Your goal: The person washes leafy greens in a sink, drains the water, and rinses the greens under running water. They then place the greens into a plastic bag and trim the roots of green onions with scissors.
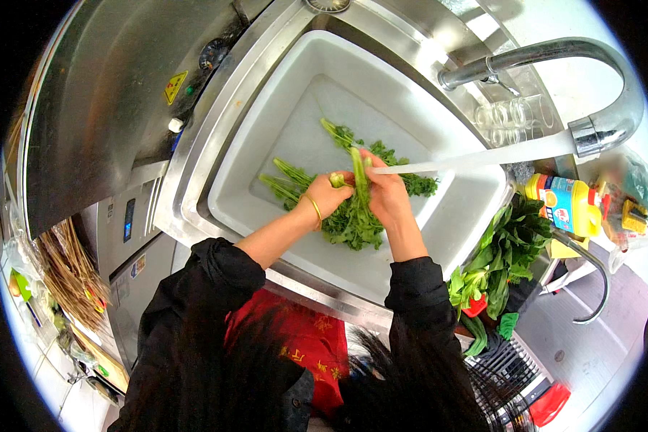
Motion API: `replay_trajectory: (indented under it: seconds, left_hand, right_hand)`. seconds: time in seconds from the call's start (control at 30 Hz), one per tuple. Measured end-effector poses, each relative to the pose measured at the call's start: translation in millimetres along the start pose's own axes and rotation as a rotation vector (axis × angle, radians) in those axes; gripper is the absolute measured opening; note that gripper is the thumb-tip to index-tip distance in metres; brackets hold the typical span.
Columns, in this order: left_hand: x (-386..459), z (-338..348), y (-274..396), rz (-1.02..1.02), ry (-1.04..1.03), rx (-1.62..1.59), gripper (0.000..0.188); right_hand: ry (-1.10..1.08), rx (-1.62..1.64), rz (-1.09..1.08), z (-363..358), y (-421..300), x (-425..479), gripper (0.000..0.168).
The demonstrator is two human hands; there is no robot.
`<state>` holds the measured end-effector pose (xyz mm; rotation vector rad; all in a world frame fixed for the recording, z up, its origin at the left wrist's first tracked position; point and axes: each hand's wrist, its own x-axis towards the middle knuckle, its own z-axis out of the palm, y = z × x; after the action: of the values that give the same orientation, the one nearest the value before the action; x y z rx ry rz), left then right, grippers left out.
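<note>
A white plastic tub (324,59) stands in a stainless steel sink, with water in its bottom. Over it, my left hand (329,197), with a gold-coloured bangle on the wrist, is closed on the pale cut end of a green stalk. My right hand (386,189) holds a leafy green stem (359,175) upright beside it, its leaves pointing down. Bunches of leafy herbs (286,181) lie in the tub below and behind both hands. From the chrome faucet (599,135) at the upper right, a stream of water runs to my right fingers.
Glass tumblers (513,116) stand behind the tub under the faucet. To the right are dark leafy greens (502,254), a yellow detergent jug (564,205), a sponge (634,216) and a second curved faucet (599,275). The sink's steel rim (194,156) borders the left side.
</note>
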<state>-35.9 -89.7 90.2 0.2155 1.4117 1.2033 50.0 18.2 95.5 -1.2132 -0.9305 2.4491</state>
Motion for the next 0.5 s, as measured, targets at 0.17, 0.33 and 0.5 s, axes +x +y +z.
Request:
replay_trajectory:
  seconds: [0.17,0.33,0.5]
  left_hand:
    - [-10.3,12.2,-9.4,0.109,0.017,0.008,0.032]
    - [-11.5,15.3,6.8,0.081,-0.019,0.230,0.033]
    - [-12.8,16.5,3.2,0.129,-0.019,0.158,0.028]
  right_hand:
    - [0.012,0.036,-0.064,10.9,-3.7,-14.6,0.021]
    - [0.123,-0.266,-0.126,22.2,-17.4,-19.9,0.016]
    - [0.041,0.006,-0.063,23.4,-24.1,-19.8,0.015]
